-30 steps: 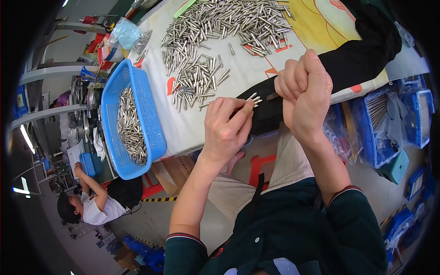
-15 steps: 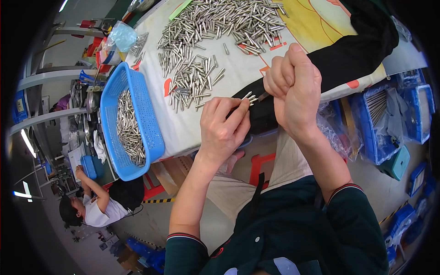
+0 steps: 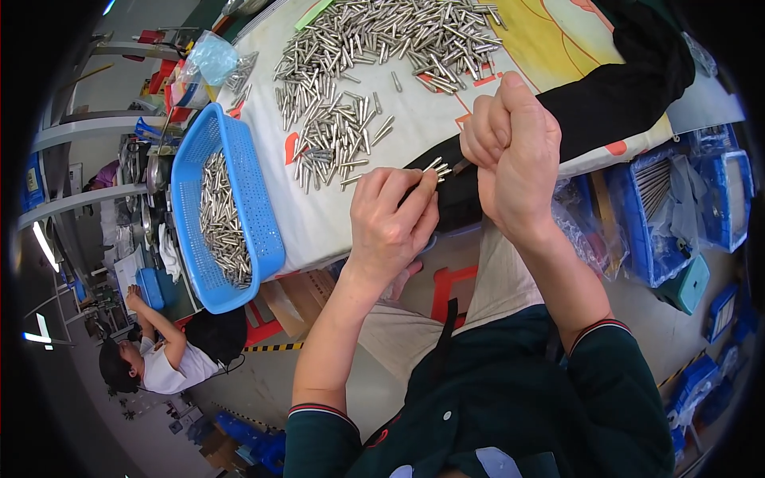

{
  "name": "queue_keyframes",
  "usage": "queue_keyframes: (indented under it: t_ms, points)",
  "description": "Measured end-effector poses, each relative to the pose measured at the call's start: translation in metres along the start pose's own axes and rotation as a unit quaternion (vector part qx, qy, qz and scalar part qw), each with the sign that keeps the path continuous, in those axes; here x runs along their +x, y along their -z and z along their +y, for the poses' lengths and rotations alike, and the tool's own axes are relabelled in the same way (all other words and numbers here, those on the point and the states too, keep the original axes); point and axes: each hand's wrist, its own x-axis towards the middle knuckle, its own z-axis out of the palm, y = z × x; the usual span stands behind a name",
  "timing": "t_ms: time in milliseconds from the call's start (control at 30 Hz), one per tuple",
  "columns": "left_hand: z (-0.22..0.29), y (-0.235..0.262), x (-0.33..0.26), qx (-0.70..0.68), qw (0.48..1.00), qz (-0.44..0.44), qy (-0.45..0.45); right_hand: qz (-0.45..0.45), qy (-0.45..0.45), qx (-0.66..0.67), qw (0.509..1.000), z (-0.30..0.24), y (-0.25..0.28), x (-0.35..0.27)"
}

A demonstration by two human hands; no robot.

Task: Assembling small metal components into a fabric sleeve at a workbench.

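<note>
Pinched in the fingers of my left hand [image 3: 390, 215] are a few small silver metal pins [image 3: 438, 169], their ends sticking out to the right. My right hand [image 3: 516, 155] is closed in a fist around a thin tool [image 3: 460, 166]. Only its narrow, dark tip shows, close beside the pins; the rest is hidden in the fist, so its kind is unclear. Both hands are above black cloth [image 3: 598, 103] at the table's near edge. A large pile of similar pins [image 3: 374, 40] lies on the table beyond.
A blue plastic basket [image 3: 267, 227] with more pins stands left on the light patterned tablecloth [image 3: 307, 231]. At the right are blue bins [image 3: 637, 231] with rods and plastic wrap. A red stool [image 3: 446, 291] is below the table. Another person [image 3: 175, 354] works at the far left.
The view has shifted very slightly. My hands keep nearly the same pose, with the pins and the tool tip still close together.
</note>
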Motion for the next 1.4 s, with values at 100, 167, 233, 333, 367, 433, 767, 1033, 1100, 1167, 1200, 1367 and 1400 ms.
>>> queue_keyframes:
  t_ms: [100, 167, 233, 333, 367, 433, 767, 1033, 1100, 1167, 1200, 1367, 1400]
  points:
    - [0.001, 0.001, 0.0, 0.001, 1.0, -0.002, 0.001, -0.007, 0.008, -0.01, 1.0, 0.001, -0.001, 0.0]
    - [0.002, 0.001, -0.001, 0.001, 1.0, -0.004, 0.003, -0.013, 0.018, -0.024, 0.999, 0.003, -0.002, -0.001]
    - [0.002, 0.001, -0.002, 0.004, 1.0, -0.012, 0.005, -0.018, 0.028, -0.039, 0.999, 0.005, -0.003, -0.003]
    - [0.003, 0.001, -0.002, 0.002, 1.0, -0.011, 0.001, -0.026, 0.053, -0.07, 0.996, 0.009, -0.003, -0.004]
    - [0.003, 0.002, -0.002, -0.001, 1.0, -0.012, 0.001, -0.033, 0.066, -0.08, 0.994, 0.012, -0.003, -0.004]
    - [0.003, 0.003, -0.001, 0.01, 1.0, -0.015, -0.001, -0.038, 0.087, -0.081, 0.992, 0.014, -0.005, -0.002]
    - [0.005, 0.001, -0.003, 0.002, 1.0, 0.004, 0.015, -0.013, 0.052, 0.065, 0.996, -0.013, 0.008, -0.005]
    - [0.006, -0.002, -0.001, -0.01, 0.999, 0.024, 0.031, -0.019, 0.005, 0.036, 0.999, -0.002, 0.007, -0.012]
    - [0.006, -0.002, -0.001, -0.006, 0.999, 0.023, 0.03, -0.01, 0.021, 0.021, 1.0, -0.002, 0.006, -0.01]
    - [0.006, -0.002, -0.001, -0.006, 0.999, 0.024, 0.033, -0.007, 0.024, 0.024, 0.999, -0.001, 0.007, -0.007]
    - [0.006, -0.002, -0.001, -0.006, 0.999, 0.024, 0.031, -0.005, 0.025, 0.027, 0.999, -0.001, 0.007, -0.006]
    - [0.005, -0.003, -0.002, 0.006, 0.999, 0.02, 0.027, -0.003, 0.014, 0.024, 1.0, -0.001, 0.006, -0.003]
    - [0.006, -0.003, -0.002, 0.006, 0.999, 0.02, 0.027, -0.004, 0.013, 0.017, 1.0, -0.001, 0.005, -0.002]
